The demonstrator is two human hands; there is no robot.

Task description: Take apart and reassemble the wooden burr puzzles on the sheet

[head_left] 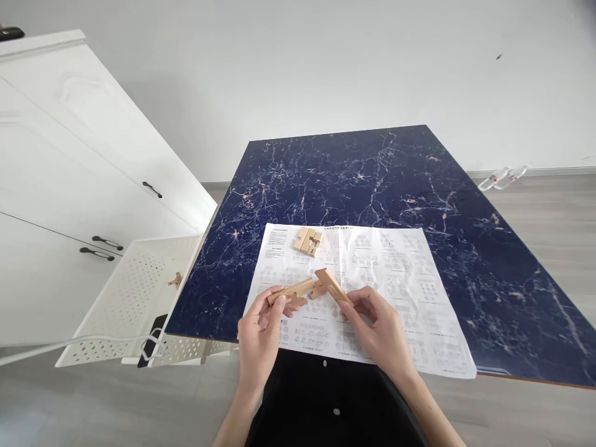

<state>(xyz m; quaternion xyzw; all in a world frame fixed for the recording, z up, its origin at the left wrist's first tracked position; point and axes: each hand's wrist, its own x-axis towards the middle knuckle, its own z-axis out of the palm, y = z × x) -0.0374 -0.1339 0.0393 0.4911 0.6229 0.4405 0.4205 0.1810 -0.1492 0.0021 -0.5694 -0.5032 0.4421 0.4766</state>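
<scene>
Between the fingers of my left hand [261,327] is a notched wooden puzzle piece [294,290], tilted up to the right. My right hand [376,324] pinches a second wooden puzzle piece [330,284], which slants up to the left. The far ends of the two pieces come close together, and a further bit of wood [318,290] shows between them; whether they touch I cannot tell. Beyond the hands, a small block of wooden pieces [307,241] with dark printed marks rests on the printed instruction sheet [372,248].
The creased sheet lies at the near edge of a dark blue marble-patterned table [335,174]. To the left stand a white perforated basket [116,279] with a wooden piece [176,280] in it, and a white cabinet [84,167]. Clear bottles [503,178] are by the wall. A white cable [84,339] crosses the lower left.
</scene>
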